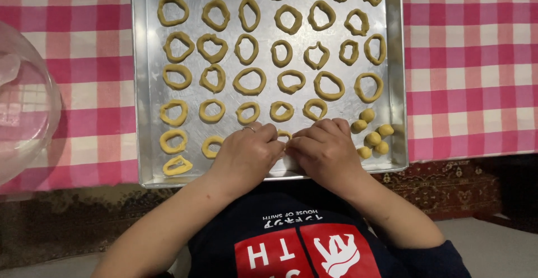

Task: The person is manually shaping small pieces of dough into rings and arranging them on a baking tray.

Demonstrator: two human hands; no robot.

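Both hands sit together at the lower middle of the frame, over the near edge of a silver baking tray (pixel 147 143) that fills the upper centre. The left hand (pixel 246 153) and the right hand (pixel 325 150) meet fingertip to fingertip, fingers curled down and pinching a small piece of dough (pixel 284 134); only a yellowish sliver of it shows between them, so its shape cannot be told. A thin ring band sits on one finger of the left hand. On the tray lie about thirty-four dough rings (pixel 249 81), set in rough rows from the top edge of the frame down to the hands; the top row is partly cut off, so the count is approximate. The rings are mustard yellow, thin-walled, uneven, some round, some oval or pinched, each apart from its neighbours. Just right of the right hand, in the tray's lower right corner, are six small dough balls (pixel 372 138) of the same colour, clustered and touching one another. The tray rests on a pink, red and white checked tablecloth (pixel 471 71). At the left edge of the frame stands one clear glass bowl (pixel 25 115), partly out of view. At the bottom centre is the person's dark shirt (pixel 297 244) with a red rectangular print bearing white marks, and a patterned dark rug (pixel 448 183) shows below the table's edge at lower right.
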